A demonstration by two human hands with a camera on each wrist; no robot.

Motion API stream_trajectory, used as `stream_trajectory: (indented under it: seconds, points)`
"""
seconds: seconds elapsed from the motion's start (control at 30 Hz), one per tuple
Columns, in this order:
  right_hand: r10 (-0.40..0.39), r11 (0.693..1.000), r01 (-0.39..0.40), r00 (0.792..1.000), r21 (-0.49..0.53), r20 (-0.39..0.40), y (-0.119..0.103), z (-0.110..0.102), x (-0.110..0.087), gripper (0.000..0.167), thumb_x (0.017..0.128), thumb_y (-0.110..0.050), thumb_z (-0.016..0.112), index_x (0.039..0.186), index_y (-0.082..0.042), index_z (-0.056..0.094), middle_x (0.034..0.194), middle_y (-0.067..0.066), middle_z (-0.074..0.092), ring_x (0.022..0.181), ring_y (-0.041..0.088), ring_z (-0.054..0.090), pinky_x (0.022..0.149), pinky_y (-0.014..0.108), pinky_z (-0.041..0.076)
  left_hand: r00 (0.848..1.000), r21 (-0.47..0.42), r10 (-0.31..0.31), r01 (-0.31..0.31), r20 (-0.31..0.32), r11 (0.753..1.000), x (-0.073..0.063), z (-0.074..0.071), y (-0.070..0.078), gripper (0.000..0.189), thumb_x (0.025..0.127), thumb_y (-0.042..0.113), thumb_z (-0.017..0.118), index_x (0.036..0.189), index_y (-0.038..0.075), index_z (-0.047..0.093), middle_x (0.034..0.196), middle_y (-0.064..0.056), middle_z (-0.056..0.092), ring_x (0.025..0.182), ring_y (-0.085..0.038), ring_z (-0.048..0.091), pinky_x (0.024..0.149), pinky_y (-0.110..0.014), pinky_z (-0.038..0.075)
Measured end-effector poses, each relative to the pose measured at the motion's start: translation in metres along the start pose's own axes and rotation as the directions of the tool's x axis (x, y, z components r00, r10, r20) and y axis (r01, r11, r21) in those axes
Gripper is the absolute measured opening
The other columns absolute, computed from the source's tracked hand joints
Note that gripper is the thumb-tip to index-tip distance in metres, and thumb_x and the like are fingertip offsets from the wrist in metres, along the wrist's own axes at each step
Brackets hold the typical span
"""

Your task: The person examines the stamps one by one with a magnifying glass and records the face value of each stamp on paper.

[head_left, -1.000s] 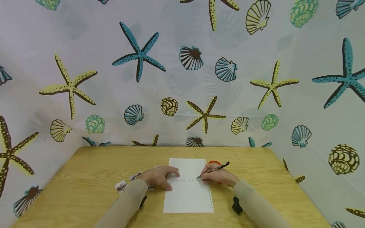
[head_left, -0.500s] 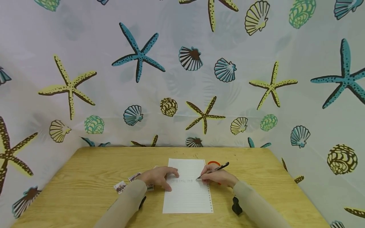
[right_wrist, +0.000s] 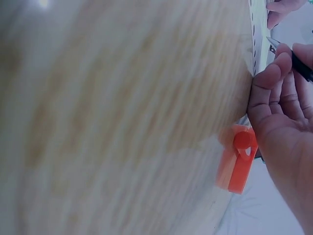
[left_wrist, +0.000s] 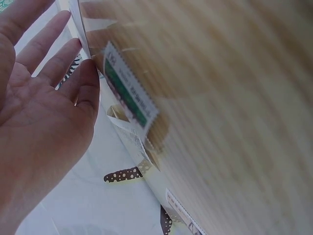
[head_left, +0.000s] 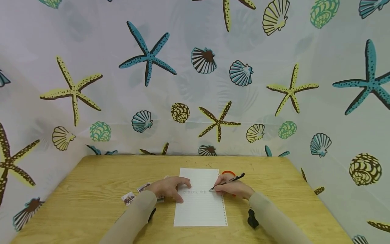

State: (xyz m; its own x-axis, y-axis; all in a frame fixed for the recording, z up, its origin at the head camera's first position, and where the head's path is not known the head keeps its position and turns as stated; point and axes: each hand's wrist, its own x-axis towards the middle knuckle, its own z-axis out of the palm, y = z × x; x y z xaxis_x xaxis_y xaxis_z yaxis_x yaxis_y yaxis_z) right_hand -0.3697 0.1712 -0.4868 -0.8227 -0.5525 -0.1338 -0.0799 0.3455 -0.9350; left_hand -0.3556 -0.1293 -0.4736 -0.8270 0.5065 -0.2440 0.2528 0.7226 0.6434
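Observation:
A lined sheet of paper (head_left: 199,211) with punched holes along its right edge lies on the wooden table. One line of faint handwriting crosses its upper half. My left hand (head_left: 167,188) rests at the sheet's left edge, thumb and fingers spread over it. In my right hand (head_left: 234,188) a dark pen (head_left: 236,178) is pinched, its tip on or just above the paper, right of the writing. The right wrist view also shows the pen (right_wrist: 301,68) between thumb and fingers. Beside and partly under my left hand lie several postage stamps (head_left: 128,198), one stamp (left_wrist: 131,90) near in the left wrist view.
An orange-red plastic object (right_wrist: 239,159) with a round part lies beside my right hand, which partly hides it in the head view. The wooden table (head_left: 106,173) meets a hanging cloth (head_left: 179,91) printed with starfish and shells at the back and sides.
The head view has shifted very slightly. Both hands, the paper and the pen keep nearly the same places; any movement of the pen tip is too small to tell.

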Motion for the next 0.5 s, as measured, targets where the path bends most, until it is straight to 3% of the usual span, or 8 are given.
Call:
stream_trajectory:
  seconds: [0.5]
  points:
    - [-0.008,0.998,0.007,1.000,-0.055,-0.018,0.0037,0.0003,0.0030,0.013,0.091,-0.010,0.068,0.098,0.000,0.064,0.087,0.003,0.069,0.073,0.011,0.061,0.066,0.023,0.050,1.000,0.010,-0.007,0.007,0.002,1.000,0.0010,-0.0006,-0.0010,0.048,0.076,0.012,0.084,0.118,0.026,0.067,0.153,0.000,0.044,0.147,-0.028,0.030,0.117,-0.050,0.027]
